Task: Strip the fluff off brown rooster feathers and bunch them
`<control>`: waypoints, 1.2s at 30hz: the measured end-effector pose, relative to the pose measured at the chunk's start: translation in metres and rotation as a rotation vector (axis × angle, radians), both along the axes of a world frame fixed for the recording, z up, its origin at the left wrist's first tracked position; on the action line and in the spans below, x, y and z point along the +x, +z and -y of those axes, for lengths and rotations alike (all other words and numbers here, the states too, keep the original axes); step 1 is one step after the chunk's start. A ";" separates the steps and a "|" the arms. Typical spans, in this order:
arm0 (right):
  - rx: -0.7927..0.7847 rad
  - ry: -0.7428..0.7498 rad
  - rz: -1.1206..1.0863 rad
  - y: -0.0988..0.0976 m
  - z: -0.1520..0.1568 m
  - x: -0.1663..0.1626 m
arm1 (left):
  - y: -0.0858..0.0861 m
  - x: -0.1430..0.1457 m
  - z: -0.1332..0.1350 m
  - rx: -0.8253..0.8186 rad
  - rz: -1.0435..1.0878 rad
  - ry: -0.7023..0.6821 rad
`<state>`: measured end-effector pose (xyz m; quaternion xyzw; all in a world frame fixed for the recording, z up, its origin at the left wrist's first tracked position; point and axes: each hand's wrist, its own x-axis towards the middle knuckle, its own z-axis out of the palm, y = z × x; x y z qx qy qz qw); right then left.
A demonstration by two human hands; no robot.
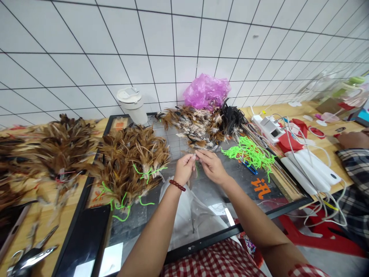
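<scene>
My left hand (185, 169), with a dark red bead bracelet (177, 185) at the wrist, and my right hand (211, 166) meet over the middle of the glass-topped board. Fingertips on both hands are pinched close together. What lies between them is too small to make out; a thin pale wisp with a hint of green hangs below. Left of my hands are bundles of brown feathers (135, 154), some tied with bright green cord (148, 174). To the right lies a heap of green cords (249, 153). Loose brown and white feathers (198, 125) lie beyond my fingers.
Behind the feathers sit a pink plastic bag (206, 91), black feathers (233, 118) and a white lidded cup (132, 105). Scissors (36, 256) lie at lower left. A power strip (268, 129) with tangled cables is at right, near another person's plaid sleeve (356, 167).
</scene>
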<state>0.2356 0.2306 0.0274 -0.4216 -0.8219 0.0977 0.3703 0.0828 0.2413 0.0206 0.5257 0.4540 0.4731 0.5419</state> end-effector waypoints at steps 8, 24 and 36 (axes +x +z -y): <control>-0.070 0.060 -0.057 -0.001 -0.001 0.001 | -0.008 -0.001 -0.001 0.007 0.024 -0.002; -0.232 0.039 -0.542 0.016 -0.002 -0.001 | 0.002 0.000 0.006 -0.171 0.276 -0.294; -0.336 0.033 -0.540 0.016 -0.004 0.004 | 0.013 0.000 0.005 -0.238 0.357 -0.233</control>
